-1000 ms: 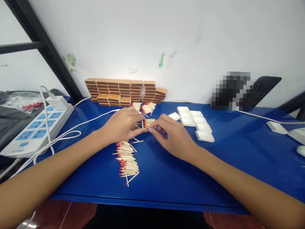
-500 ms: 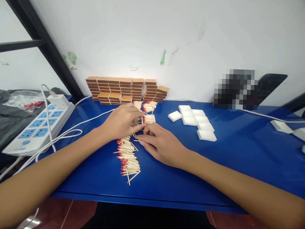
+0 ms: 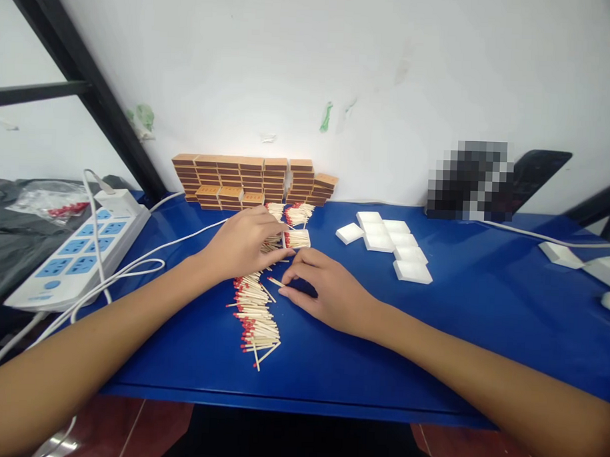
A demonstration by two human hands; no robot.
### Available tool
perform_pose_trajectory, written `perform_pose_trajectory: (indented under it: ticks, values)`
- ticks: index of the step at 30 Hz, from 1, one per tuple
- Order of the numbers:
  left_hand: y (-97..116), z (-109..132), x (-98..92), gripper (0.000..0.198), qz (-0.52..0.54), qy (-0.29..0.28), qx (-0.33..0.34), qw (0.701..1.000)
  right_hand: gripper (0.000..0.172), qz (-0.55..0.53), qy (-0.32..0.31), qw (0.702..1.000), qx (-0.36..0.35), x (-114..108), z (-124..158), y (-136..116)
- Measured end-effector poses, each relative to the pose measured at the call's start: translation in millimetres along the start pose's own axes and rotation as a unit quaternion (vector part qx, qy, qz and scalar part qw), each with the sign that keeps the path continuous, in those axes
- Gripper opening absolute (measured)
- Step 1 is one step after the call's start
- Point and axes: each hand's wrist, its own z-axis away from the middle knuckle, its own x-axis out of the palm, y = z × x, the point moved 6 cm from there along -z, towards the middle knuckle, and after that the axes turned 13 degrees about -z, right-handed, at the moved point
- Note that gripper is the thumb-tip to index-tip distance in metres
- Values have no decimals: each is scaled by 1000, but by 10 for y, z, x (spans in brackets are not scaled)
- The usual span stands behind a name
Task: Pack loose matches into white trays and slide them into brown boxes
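Note:
My left hand (image 3: pixel 249 238) is curved over loose matches, its thumb at the near side and its fingers at the far side of a small white matchbox tray (image 3: pixel 297 239) filled with matches. My right hand (image 3: pixel 327 286) pinches a single match (image 3: pixel 275 281) between thumb and index finger, just above the blue table (image 3: pixel 360 370). Left of that hand, a long heap of red-tipped matches (image 3: pixel 256 313) runs towards the table's front edge. Behind the tray lie two more bundles of matches (image 3: pixel 299 213). My left hand hides part of the heap.
Stacked orange-brown matchboxes (image 3: pixel 227 176) stand against the wall. Several white trays (image 3: pixel 378 241) lie to the right. A white power strip (image 3: pixel 78 254) with looping cables occupies the left side. A dark phone-like device (image 3: pixel 541 180) leans at the back right, beside a blurred patch.
My right hand's index finger has lifted away from its thumb side, and the match between the fingertips has tilted. My left hand and the tray have stayed in place.

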Motion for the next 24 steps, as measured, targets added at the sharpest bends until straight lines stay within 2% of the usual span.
perform_pose_trajectory:
  ticks: [3, 8, 12, 14, 19, 24]
  values:
    - [1, 0, 1, 40, -4, 2, 1, 1000, 5, -12, -2, 999, 37, 14, -7, 23]
    - [8, -3, 5, 43, -6, 0, 3, 1000, 9, 20, -36, 998, 37, -17, 4, 15]
    - [9, 3, 16, 42, -5, -1, 9, 1000, 9, 58, -42, 997, 36, -144, 20, 46]
    - [16, 8, 17, 40, -2, 4, 15, 1000, 9, 68, -20, 997, 26, -250, 15, 56]
    - [85, 8, 13, 40, 35, 5, 28, 999, 8, 100, 82, 991, 20, -526, -9, 114]
    - [166, -5, -19, 42, 59, 4, 35, 998, 9, 130, 87, 988, 16, -534, -10, 169]
